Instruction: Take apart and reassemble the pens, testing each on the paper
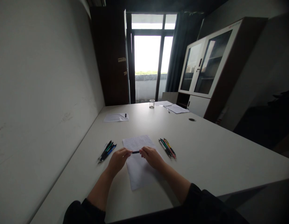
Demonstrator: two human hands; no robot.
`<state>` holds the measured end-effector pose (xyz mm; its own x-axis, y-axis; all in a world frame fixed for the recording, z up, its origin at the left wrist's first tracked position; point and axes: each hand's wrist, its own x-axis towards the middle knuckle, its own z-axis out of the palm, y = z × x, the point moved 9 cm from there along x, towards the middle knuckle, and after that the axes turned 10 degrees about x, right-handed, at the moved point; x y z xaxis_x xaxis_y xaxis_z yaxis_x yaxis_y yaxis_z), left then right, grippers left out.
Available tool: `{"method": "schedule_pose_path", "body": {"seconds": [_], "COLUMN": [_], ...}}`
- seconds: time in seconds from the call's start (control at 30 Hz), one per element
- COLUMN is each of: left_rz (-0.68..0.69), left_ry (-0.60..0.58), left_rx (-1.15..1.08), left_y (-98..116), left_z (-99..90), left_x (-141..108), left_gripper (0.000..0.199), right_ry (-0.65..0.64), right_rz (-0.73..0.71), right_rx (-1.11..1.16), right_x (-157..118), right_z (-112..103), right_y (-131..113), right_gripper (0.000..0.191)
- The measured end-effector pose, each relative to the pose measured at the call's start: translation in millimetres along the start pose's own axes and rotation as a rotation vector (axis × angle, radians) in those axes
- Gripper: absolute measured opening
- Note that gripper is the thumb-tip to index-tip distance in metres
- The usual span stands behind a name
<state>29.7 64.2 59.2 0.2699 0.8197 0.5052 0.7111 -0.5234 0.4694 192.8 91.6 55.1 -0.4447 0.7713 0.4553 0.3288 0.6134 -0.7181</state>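
Between my two hands a dark pen (135, 152) is held level above a sheet of paper (139, 177). My left hand (120, 158) pinches one end of it, and my right hand (151, 157) grips the other; both ends are hidden by the fingers. Small lines of writing cover the upper part of the sheet. A bunch of pens (107, 152), black, green and blue, lies to the left of my left hand. Another group of pens (167, 147), with green, red and yellow ones among them, lies to the right of the paper.
On the white table (205, 146) a clear glass (152, 104) stands at the far edge. Papers (178, 108) with a pen (168, 110) lie at the back right, and another sheet (115, 117) at the back left. A round cable hole (192, 119) is on the right. A wall borders the left side.
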Motion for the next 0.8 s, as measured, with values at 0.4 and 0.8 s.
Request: {"method": "schedule_pose_path", "body": {"seconds": [0.4,0.8], "left_rz": [-0.003,-0.009], "left_ry": [0.014,0.016], "left_rx": [0.013,0.018], "left_y": [-4.5,-7.0], "left_z": [0.9,2.7], "left_x": [-1.0,-0.8], "left_gripper": [0.017,0.018], "right_ry": [0.054,0.028], "right_rz": [-0.018,-0.010], "right_rx": [0.003,-0.009], "right_x": [1.0,1.6], "right_z": [-1.2,1.6], "right_y": [7.0,8.6], "right_gripper": [0.005,0.010]}}
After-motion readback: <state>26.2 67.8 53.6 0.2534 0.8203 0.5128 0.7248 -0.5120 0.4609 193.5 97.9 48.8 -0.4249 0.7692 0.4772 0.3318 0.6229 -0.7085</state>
